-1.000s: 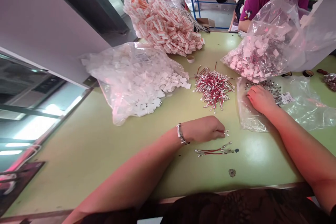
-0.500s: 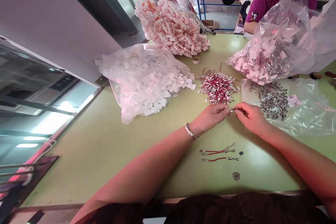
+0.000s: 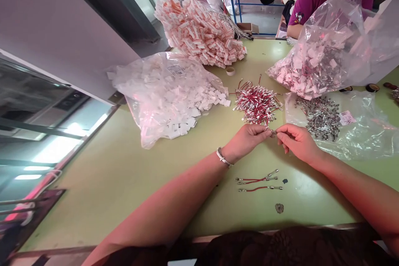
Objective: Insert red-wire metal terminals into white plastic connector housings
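Note:
My left hand [image 3: 246,141] is closed in a pinch, its fingertips on a short red wire lead whose metal terminal [image 3: 267,128] just shows. Facing it, my right hand [image 3: 297,141] pinches a small glass fuse [image 3: 273,133], mostly hidden by the fingers. The two pieces meet between my fingertips. Just beyond lies a heap of red wire leads [image 3: 257,102] with metal ends. Loose fuses [image 3: 322,118] are spread on a clear plastic bag [image 3: 368,133] to the right. Nearer me lie three red leads [image 3: 257,189], each with a fuse at its right end.
A clear bag of white plastic pieces [image 3: 177,95] lies left, with a pile of pinkish-white parts [image 3: 205,33] behind it. A filled bag [image 3: 321,58] stands back right. A tape roll [image 3: 230,71] sits between. A person in a purple sleeve [image 3: 308,4] is beyond the table [image 3: 124,199].
My two hands stay together at nearly the same spot, the right fingers shifted slightly, with lower fingertips now showing. The whole view has moved a little; the leads on the table lie as before.

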Available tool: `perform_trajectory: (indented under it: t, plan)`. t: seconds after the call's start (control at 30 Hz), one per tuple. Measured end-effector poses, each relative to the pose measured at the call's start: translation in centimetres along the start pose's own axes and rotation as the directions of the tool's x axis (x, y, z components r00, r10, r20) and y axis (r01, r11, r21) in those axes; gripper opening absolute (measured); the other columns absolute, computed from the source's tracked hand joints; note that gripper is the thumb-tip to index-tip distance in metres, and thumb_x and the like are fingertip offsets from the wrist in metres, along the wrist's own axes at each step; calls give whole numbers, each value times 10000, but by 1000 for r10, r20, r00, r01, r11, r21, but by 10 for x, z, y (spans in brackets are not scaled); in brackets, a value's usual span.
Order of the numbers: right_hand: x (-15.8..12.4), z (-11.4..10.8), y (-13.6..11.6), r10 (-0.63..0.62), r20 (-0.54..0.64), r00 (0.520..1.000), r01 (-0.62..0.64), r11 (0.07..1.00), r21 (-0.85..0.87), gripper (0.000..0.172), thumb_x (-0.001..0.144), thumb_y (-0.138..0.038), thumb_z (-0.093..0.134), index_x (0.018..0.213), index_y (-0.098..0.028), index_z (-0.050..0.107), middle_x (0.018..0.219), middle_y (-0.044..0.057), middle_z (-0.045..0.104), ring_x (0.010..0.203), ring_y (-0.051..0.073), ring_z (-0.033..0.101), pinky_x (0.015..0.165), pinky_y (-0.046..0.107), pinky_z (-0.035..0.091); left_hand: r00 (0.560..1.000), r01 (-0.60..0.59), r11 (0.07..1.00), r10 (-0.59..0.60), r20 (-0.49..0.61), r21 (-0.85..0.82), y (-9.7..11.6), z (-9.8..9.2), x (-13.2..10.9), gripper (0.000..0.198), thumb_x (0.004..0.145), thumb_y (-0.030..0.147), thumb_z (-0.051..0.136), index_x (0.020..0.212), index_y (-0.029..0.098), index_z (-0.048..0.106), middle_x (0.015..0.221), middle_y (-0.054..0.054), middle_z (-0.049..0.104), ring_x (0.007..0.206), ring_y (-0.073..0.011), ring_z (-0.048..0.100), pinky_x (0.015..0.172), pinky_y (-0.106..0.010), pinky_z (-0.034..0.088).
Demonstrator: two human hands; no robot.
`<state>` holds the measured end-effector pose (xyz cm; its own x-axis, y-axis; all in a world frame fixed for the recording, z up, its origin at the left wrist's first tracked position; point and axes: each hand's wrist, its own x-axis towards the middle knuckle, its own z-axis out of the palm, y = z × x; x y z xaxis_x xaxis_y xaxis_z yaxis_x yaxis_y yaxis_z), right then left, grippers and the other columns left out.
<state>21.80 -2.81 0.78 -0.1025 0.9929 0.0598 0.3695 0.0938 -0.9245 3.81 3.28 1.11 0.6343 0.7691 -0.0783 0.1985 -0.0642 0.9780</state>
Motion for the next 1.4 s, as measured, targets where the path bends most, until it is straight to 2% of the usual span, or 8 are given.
perform_trajectory:
  t: [0.23,0.4,0.6,0.73,0.83,1.03,1.23,1.4]
  plan:
    - [2,-6,-1,50,28,998,-48,997,-58,137,838,-278,514,805,-189,613,592,-50,525,436,76,449,438,232,379,996,-84,977,87,-5,195,-5,-1,-1,273,865,359,533,785,156,697,687,-9,645,636,-121,528,616,-235,402]
    - [-3,-9,3,59,136,989,-19,961,-276,158,824,-247,523,705,-191,611,545,-46,535,506,96,467,501,236,364,952,-302,718,262,158,627,-14,3,-5,261,913,285,466,934,228,719,850,-42,715,768,-172,613,682,-266,412]
    - [2,-12,2,107,108,988,-54,912,-406,175,835,-257,510,726,-187,629,594,-14,617,518,105,488,531,243,363,907,-408,602,354,228,686,-8,-10,6,298,950,332,428,947,198,694,801,-41,675,744,-163,590,668,-266,426]
    - [0,-13,-10,82,285,955,90,834,-544,189,826,-258,530,737,-201,687,610,5,645,517,108,485,536,259,335,884,-250,659,454,-110,709,-6,-20,23,310,967,261,382,879,157,660,767,-52,605,762,-164,549,728,-292,452]
    - [-4,-11,-19,79,401,913,188,791,-582,230,827,-364,564,732,-216,712,577,6,639,506,114,472,526,275,310,925,-92,562,354,-139,822,-14,-12,34,184,918,212,474,994,175,637,935,-84,575,851,-202,548,719,-312,464]
    - [5,-37,-22,-35,165,986,125,808,-576,277,874,-338,487,746,-211,697,625,-2,635,556,111,498,556,276,337,962,57,406,223,-160,912,-27,-2,41,167,869,107,460,878,144,623,1016,-121,555,879,-230,570,686,-322,476]
    - [16,-104,-20,-9,-195,981,-120,760,-639,256,858,-367,506,764,-203,679,630,-4,625,483,102,419,494,281,315,851,-187,624,488,-192,758,-29,-16,40,165,839,136,502,755,151,642,898,-77,644,847,-185,589,769,-306,475]
    - [22,-129,-4,129,1,992,-69,532,-844,176,828,-281,533,833,-235,702,750,13,663,591,141,520,534,287,330,797,-138,885,366,-481,445,-20,-25,37,120,790,204,572,813,157,680,639,11,622,573,-109,515,559,-228,409]
